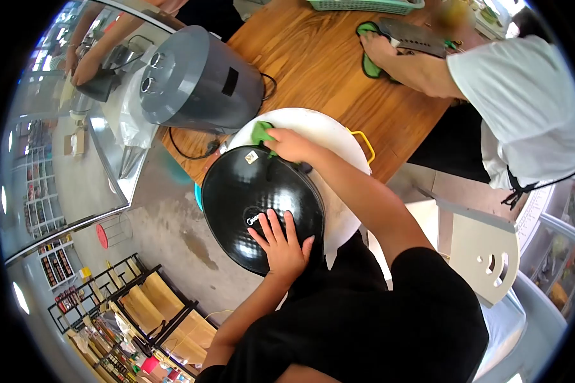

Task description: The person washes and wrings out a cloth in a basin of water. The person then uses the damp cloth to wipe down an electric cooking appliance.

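A black wok [236,198], its dimpled outer side up, is tilted over the edge of a white round board or lid [338,185]. My left hand [281,246] lies on the wok's lower part with fingers spread, beside a small white logo. At the wok's upper rim, my right hand [291,145] is closed on a green cloth [260,133]. A small white sticker [251,157] is on the wok near this cloth. The right palm is hidden.
The wooden table [313,70] bears a grey lidded appliance [204,80] with a cord and a green basket [364,5]. A co-worker's hand [378,50] holds another green cloth beside a cleaver [415,37]. A chair [482,255] stands right; a black rack [166,313] lower left.
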Demonstrator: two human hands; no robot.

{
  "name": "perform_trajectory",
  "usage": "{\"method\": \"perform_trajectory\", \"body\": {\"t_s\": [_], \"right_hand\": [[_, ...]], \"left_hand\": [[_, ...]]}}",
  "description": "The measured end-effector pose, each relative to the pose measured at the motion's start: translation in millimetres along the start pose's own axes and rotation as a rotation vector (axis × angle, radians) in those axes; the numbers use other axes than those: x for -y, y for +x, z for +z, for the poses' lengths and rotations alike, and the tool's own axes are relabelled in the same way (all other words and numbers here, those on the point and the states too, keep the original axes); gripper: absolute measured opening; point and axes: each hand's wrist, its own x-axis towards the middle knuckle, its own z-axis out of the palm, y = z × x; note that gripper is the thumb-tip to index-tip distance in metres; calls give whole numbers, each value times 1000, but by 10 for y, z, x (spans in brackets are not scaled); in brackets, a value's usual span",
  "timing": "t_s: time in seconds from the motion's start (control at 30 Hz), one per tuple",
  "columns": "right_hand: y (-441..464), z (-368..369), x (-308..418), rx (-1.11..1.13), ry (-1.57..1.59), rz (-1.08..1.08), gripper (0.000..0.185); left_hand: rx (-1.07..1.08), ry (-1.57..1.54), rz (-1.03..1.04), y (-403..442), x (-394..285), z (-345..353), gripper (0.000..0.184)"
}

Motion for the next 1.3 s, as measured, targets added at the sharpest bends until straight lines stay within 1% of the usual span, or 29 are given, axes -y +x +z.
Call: {"method": "perform_trajectory", "body": {"t_s": [0.03,0.07,0.13,0.17,0.23,0.27,0.33,0.37,0.43,0.47,0.53,0.67,0.73,0.87,0.93,1.0,1.03,1.07,1.13,1.17,1.2,1.27,1.3], "right_hand": [[211,70,21,15,-44,-65,28],[406,85,69,182,136,-25,32],[613,127,157,344,182,30,37],[606,121,158,351,181,30,37],[463,96,102,302,169,58,40],[283,27,147,242,208,82,41],[59,86,-43,31,166,19,43],[-60,28,-31,27,158,22,43],[-335,-50,-3,33,127,94,33],[-478,-57,-9,20,120,97,33],[-788,-13,-26,-189,73,27,34],[-1278,174,-87,-310,60,66,30],[-1475,344,-139,-564,46,-7,24],[-1920,551,90,-639,123,73,21],[-2097,737,113,-688,207,201,20],[-2252,927,138,-711,236,241,22],[-2326,997,174,-727,273,280,23],[-2395,1053,208,-729,266,283,23],[-2485,1094,321,-669,346,418,24],[-2538,1070,408,-587,454,550,27],[-2572,1075,498,-588,450,549,27],[-2648,1128,625,-644,606,540,29],[-2671,1169,608,-641,601,545,29]], "left_hand": [[5,2,-12,-12,0,8,72],[9,3,-20,-1,1,17,72],[16,4,-34,8,-14,1,72],[24,4,-41,5,-22,-6,72],[11,-1,-49,34,-30,-10,73],[-9,-4,-49,18,-37,-15,73],[-12,0,-48,24,-29,-3,73],[-25,9,-40,28,-21,0,73],[-26,16,-37,12,-28,7,72],[-32,11,-25,12,-29,10,72],[-44,15,-28,8,-31,13,71],[-61,2,-21,0,-40,16,70],[-73,-11,-12,0,-26,37,70],[-117,-23,-6,-12,-35,27,70],[-116,-35,-3,-24,-29,8,72],[4,-23,-51,-20,-49,-54,69],[-52,10,-35,-33,-21,19,69],[-52,3,-33,-40,-5,88,69],[-218,-36,-9,-28,9,161,74],[-211,-28,-23,-29,1,155,73],[-214,-31,-23,-27,1,156,73],[-248,-32,-24,-25,-3,161,72],[-256,-19,-27,-29,0,154,68]]}}
